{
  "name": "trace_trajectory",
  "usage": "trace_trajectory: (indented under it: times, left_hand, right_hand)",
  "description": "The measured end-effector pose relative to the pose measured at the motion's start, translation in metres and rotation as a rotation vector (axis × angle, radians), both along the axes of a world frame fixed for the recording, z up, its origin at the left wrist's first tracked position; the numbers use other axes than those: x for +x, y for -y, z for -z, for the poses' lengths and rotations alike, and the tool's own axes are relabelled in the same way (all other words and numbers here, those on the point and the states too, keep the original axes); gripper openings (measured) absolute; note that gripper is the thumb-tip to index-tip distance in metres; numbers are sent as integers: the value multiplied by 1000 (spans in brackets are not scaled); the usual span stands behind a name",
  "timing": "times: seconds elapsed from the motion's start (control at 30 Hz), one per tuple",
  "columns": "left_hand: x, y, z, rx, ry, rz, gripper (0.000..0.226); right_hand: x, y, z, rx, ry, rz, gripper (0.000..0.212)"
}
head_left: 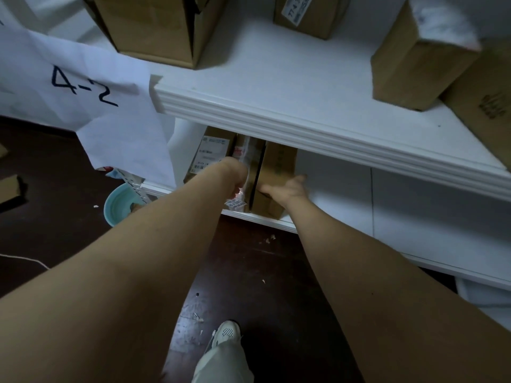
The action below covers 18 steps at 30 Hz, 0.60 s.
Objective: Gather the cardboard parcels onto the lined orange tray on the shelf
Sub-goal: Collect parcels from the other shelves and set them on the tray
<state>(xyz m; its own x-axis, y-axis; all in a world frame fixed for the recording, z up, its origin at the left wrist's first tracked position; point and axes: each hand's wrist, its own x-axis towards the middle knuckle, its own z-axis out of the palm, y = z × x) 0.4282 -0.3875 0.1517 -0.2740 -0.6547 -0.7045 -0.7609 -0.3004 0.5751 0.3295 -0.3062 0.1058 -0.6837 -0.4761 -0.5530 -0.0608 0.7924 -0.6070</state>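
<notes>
Both forearms (166,244) reach under the shelf (304,117): right hand (289,189) spread on a brown parcel (276,164), left hand (235,175), grip hidden, at a taped parcel (246,164). Stiff, probably light; clamp opposite sides.

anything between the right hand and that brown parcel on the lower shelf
Nothing visible: the right hand rests open on the brown parcel. The upper shelf overhangs both, so lifting it straight up looks blocked.
</notes>
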Motion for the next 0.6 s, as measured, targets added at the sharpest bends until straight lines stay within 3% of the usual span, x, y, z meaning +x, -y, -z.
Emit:
trace_trajectory:
  times: [0.17, 0.27, 0.4, 0.6]
  left_hand:
    - [15, -24, -42, -50, -61, -23, 32]
    - [30, -51, -84, -83, -127, -75, 16]
    - [44, -83, -141, -159, -244, -161, 35]
    - [68, -95, -205, -301, -356, -303, 10]
  right_hand:
    - [13, -26, -62, 28, -66, -259, 54]
    - [25, -40, -102, -7, -127, -398, 27]
    - [40, -57, -156, -116, -202, -512, 26]
    - [57, -68, -225, -336, -307, -546, 17]
